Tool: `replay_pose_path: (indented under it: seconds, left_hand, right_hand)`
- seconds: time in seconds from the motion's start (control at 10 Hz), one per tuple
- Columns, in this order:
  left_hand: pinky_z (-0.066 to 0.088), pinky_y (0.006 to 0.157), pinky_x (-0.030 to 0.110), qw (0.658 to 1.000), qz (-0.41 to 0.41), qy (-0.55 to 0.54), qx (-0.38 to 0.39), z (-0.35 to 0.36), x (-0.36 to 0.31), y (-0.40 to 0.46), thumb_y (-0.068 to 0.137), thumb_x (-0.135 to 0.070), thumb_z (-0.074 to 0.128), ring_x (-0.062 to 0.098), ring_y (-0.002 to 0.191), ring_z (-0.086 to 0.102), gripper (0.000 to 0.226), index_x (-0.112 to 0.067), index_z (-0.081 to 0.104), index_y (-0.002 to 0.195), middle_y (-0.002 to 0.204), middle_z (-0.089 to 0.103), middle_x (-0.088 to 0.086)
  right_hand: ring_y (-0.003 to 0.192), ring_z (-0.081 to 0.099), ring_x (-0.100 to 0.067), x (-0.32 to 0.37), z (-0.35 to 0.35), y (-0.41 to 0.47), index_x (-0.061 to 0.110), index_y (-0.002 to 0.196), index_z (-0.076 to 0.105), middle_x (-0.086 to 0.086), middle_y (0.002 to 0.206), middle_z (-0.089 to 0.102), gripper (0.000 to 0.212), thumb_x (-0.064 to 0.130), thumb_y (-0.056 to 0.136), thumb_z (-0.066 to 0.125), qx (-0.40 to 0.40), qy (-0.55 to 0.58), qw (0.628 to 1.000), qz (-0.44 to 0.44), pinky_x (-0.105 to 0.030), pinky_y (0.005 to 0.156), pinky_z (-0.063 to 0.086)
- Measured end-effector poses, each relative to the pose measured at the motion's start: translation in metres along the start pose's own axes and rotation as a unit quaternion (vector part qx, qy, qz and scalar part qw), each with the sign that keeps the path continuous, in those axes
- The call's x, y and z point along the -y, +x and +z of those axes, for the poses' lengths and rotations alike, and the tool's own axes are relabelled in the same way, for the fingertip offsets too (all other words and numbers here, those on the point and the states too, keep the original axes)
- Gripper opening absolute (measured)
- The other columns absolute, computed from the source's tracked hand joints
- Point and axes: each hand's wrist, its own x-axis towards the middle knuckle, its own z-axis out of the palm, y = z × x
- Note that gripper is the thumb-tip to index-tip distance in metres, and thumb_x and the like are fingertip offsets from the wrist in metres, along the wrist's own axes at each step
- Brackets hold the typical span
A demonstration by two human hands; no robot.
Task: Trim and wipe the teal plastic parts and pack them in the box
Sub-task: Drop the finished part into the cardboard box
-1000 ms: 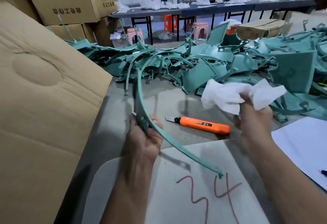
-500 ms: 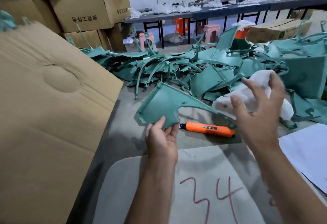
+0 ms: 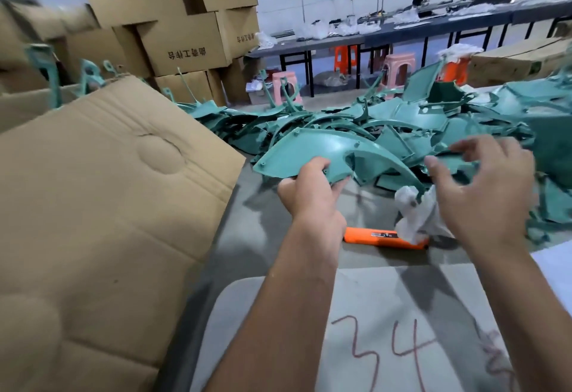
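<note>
In the head view we see the left hand (image 3: 311, 189) pinching a curved teal part (image 3: 312, 151) by its near edge, lifted above the grey table (image 3: 247, 237) just in front of the big pile of teal parts (image 3: 433, 122). The right hand (image 3: 486, 190) has its fingers spread, and a white cloth (image 3: 416, 213) hangs below its palm, over the orange knife (image 3: 383, 238); we cannot tell if it is held. The cardboard box (image 3: 102, 206) stands at the left, its flap leaning toward the table.
</note>
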Motion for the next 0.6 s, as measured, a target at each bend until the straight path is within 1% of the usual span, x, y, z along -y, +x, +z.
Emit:
replay_pose_path:
  seconds: [0.1,0.2,0.3,0.4,0.5,0.6]
  left_hand:
    - [0.063,0.057,0.034,0.999,0.023,0.022,0.039,0.007,-0.023,-0.010,0.083,0.005,0.070,0.026,0.071,0.073,0.024,-0.002,0.057,0.102,0.108,0.066,0.020]
    - [0.063,0.058,0.033,0.993,0.076,0.057,0.069,0.013,-0.066,-0.020,0.084,0.005,0.070,0.030,0.083,0.071,0.019,-0.007,0.055,0.091,0.102,0.067,0.018]
    - [0.063,0.058,0.034,0.989,0.119,0.046,0.067,0.012,-0.125,-0.030,0.085,0.004,0.070,0.031,0.080,0.071,0.020,-0.001,0.058,0.101,0.114,0.066,0.023]
    - [0.064,0.066,0.035,0.985,0.161,-0.010,0.055,-0.009,-0.189,-0.048,0.089,0.003,0.066,0.026,0.067,0.066,0.031,0.003,0.060,0.119,0.116,0.068,0.024]
    - [0.061,0.072,0.025,0.968,0.246,-0.031,0.042,-0.062,-0.248,-0.061,0.099,0.001,0.056,0.019,0.075,0.069,0.032,0.008,0.056,0.130,0.118,0.063,0.020]
    - [0.058,0.069,0.019,0.946,0.321,-0.054,-0.003,-0.116,-0.284,-0.084,0.106,-0.013,0.049,0.019,0.084,0.071,0.028,0.007,0.060,0.123,0.117,0.061,0.019]
  right_hand:
    - [0.094,0.063,-0.038,0.022,0.005,0.001,0.018,0.097,0.069,-0.008,0.090,0.072,0.032,0.044,0.103,0.051,0.180,-0.004,0.983,-0.037,-0.049,0.085,0.049]
    - [0.071,0.069,-0.027,0.039,0.003,0.008,0.023,0.085,0.068,0.005,0.068,0.070,0.027,0.035,0.103,0.051,0.183,0.143,0.973,0.003,-0.051,0.073,0.057]
    - [0.058,0.062,-0.015,0.077,0.006,0.019,0.033,0.089,0.073,0.009,0.066,0.067,0.028,0.050,0.095,0.052,0.155,0.302,0.939,0.061,-0.055,0.070,0.059]
    - [0.051,0.049,-0.009,0.149,0.011,0.028,0.037,0.087,0.075,0.011,0.057,0.057,0.029,0.054,0.093,0.052,0.160,0.396,0.901,0.073,-0.037,0.054,0.049]
    - [0.047,0.045,-0.005,0.242,0.016,0.030,0.022,0.087,0.074,0.010,0.058,0.056,0.030,0.045,0.095,0.058,0.185,0.486,0.852,0.066,-0.021,0.042,0.038]
    - [0.044,0.045,-0.009,0.327,0.028,0.030,0.020,0.082,0.067,0.006,0.060,0.056,0.019,0.023,0.100,0.062,0.269,0.557,0.781,0.081,-0.021,0.042,0.041]
